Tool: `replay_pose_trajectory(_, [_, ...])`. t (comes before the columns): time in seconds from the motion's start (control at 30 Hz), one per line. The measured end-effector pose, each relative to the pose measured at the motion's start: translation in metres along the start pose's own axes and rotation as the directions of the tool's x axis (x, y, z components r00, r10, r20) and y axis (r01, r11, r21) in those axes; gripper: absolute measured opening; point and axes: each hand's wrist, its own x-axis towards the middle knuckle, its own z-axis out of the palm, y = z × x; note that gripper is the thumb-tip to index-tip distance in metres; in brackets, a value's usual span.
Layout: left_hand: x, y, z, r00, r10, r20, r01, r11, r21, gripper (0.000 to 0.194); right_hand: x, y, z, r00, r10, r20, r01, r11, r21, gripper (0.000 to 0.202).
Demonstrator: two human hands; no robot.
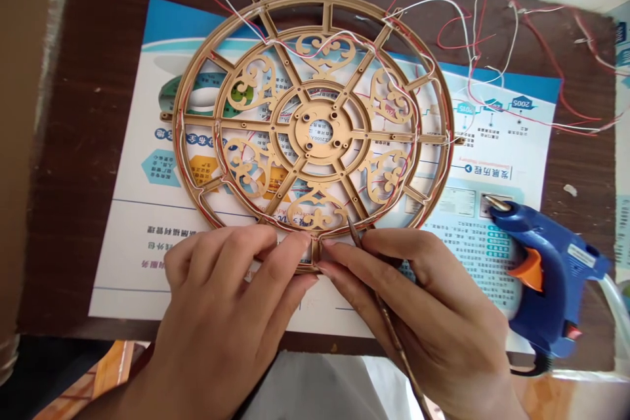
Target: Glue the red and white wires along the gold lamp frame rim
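Observation:
A gold-coloured round wheel frame with spokes and scrollwork lies over a printed sheet. Red and white wires run along its rings. My left hand is closed at the frame's near rim, with thumb and forefinger pressed against it beside a short spoke. Close by on the right is my right hand, its fingers wrapped around a thin, dark, pointed tool. The tool's tip reaches the inner ring, while the right fingertips also touch the near rim. My fingers hide part of the rim and the wire there.
To the right lies a blue glue gun with an orange trigger, nozzle facing the frame. Loose red and white wires trail across the dark table at upper right. Under the frame is the printed sheet. A cardboard-brown edge stands at left.

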Motion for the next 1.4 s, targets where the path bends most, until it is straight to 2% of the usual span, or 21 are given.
replay_pose_trajectory(0.2, [0.001,-0.001,0.000,1.000,0.007,0.004,-0.007,1.000,-0.020,0.023,-0.001,0.001,0.000,0.999,0.010,0.050,-0.013,0.998,0.062,0.027])
replay_pose_trajectory(0.43, [0.002,0.000,0.000,1.000,0.003,0.005,-0.003,1.000,-0.019,0.022,-0.005,0.002,0.002,1.000,0.010,-0.014,-0.010,0.999,0.049,0.027])
replay_pose_trajectory(0.63, [0.001,0.000,0.000,1.000,0.009,0.001,-0.009,1.000,-0.028,0.021,-0.006,0.003,-0.001,0.998,0.006,0.066,-0.013,0.994,0.105,0.033])
replay_pose_trajectory(0.8, [0.001,-0.001,0.000,1.000,0.017,-0.005,-0.017,0.999,-0.032,0.022,-0.006,0.002,-0.001,0.999,0.022,0.036,-0.025,0.997,0.077,0.024])
replay_pose_trajectory(0.97, [0.001,-0.002,0.000,1.000,0.022,-0.004,-0.022,0.999,-0.037,0.023,-0.008,0.002,-0.001,0.999,0.016,0.036,-0.018,0.998,0.062,0.036])
replay_pose_trajectory(1.17, [0.002,-0.002,0.001,1.000,0.025,0.008,-0.025,0.999,-0.040,0.023,-0.001,0.006,-0.009,0.996,0.026,0.080,-0.035,0.993,0.109,0.016])
replay_pose_trajectory(1.3, [0.003,-0.002,-0.001,1.000,0.022,0.015,-0.021,0.998,-0.062,0.024,0.009,0.006,-0.010,0.989,0.148,0.017,-0.149,0.979,0.141,0.025])
replay_pose_trajectory(1.4, [0.004,-0.002,-0.003,1.000,0.006,0.026,-0.004,0.998,-0.067,0.026,0.016,-0.003,-0.010,0.973,0.209,0.097,-0.222,0.965,0.139,0.019])
